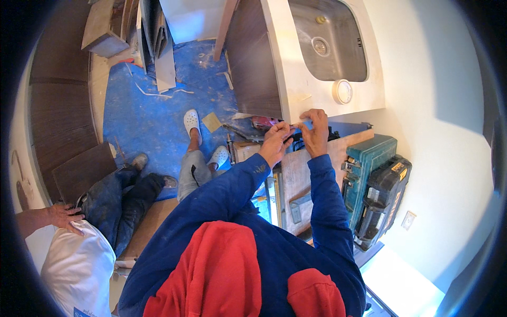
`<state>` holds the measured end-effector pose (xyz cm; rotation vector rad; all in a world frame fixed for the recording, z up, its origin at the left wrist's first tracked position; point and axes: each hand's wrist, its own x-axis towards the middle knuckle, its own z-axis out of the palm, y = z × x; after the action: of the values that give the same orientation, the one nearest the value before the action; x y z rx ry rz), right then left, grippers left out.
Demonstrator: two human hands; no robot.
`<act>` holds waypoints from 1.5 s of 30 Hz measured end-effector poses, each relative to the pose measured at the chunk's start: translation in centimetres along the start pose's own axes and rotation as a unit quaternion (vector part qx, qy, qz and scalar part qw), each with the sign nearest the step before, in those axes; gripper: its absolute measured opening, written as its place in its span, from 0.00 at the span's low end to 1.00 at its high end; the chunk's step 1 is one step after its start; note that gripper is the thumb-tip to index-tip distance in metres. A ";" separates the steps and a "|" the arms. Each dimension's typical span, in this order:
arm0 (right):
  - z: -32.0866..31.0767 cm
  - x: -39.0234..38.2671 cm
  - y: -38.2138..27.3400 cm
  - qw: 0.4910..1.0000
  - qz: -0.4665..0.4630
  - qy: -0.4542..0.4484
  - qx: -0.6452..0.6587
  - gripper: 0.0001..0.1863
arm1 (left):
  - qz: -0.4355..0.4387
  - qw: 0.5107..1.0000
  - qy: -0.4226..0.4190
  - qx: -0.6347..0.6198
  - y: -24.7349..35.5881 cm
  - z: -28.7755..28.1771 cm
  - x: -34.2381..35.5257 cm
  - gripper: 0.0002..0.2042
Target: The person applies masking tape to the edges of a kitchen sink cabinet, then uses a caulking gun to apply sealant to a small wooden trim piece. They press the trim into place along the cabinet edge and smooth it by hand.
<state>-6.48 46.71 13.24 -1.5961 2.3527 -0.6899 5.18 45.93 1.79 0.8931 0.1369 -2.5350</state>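
Observation:
Both my hands meet at the front edge of a white countertop (309, 79), just below a steel sink (330, 39). My right hand (316, 132) pinches a small pale blue strip (306, 125) against the counter edge. Fingertips of my left hand (274, 141) close on the same strip from the left. The strip is too small to tell what it is. Blue sleeves cover both my arms.
A white tape roll (342, 91) lies on the counter. A wooden board (303, 174), a teal tool case (369, 164) and a black case (383, 198) sit below my hands. Another person (79, 264) sits at the left on the blue floor sheet (153, 111). Dark cabinet panel (253, 63).

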 end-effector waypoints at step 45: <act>0.8 -1.3 4.8 0.980 -0.180 0.078 0.020 0.17 | 0.137 0.985 0.061 0.085 -1.9 0.7 1.9 0.13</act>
<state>-9.57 49.18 10.07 -2.0422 2.1510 -0.9580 2.61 46.76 1.03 1.0558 -0.1583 -2.2620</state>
